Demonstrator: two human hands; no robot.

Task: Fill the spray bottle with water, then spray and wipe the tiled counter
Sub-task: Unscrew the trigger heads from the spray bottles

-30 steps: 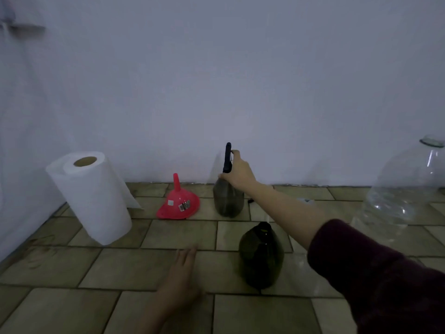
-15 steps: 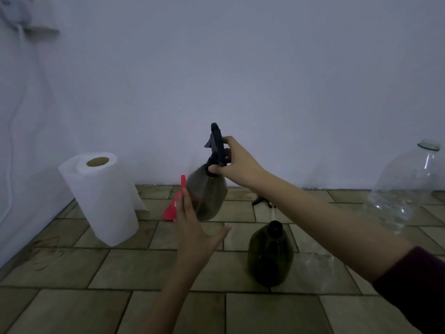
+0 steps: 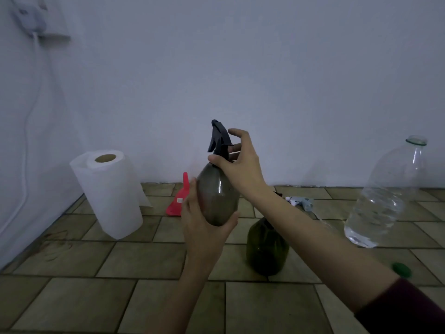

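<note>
Both hands on the spray bottle (image 3: pixel 218 198) (held above tiled counter (image 3: pixel 134 259)).

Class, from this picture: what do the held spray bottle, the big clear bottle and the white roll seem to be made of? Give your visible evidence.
Spray bottle: probably smooth, dark tinted plastic; a glossy highlight shows on its body. Big clear bottle: likely thin transparent plastic; tiles show through it. White roll: matte paper, apparently wound on a cardboard core.

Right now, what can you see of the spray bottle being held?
The spray bottle is a rounded, dark olive, see-through plastic body with a black trigger head screwed on. It is held upright in the air above the tiled counter. The left hand cups its base and side; the right hand grips the neck under the trigger. The fill level can't be judged.
</note>
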